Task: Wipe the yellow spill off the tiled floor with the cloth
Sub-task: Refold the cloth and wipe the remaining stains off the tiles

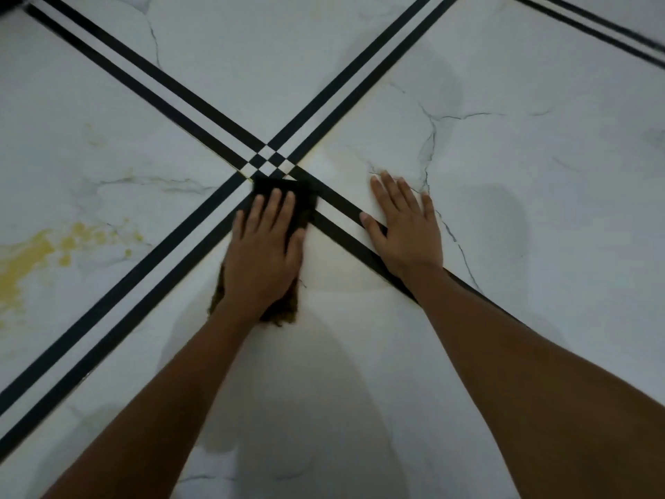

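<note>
Yellow spill (32, 257), a blotchy liquid stain, spreads over the white marble-patterned tiled floor (539, 174) at the far left, well apart from both hands. Nearer the middle, a dark folded cloth (302, 203) with a frayed brownish edge lies flat where the black double stripes (162, 84) cross. The left hand (264, 253) presses down on top of this cloth, palm flat and fingers stretched out straight, not curled around it. The right hand (406, 228) rests just beside it on bare tile, fingers spread and holding nothing, its thumb lying across one black stripe. Both bare forearms reach in from the lower edge.
</note>
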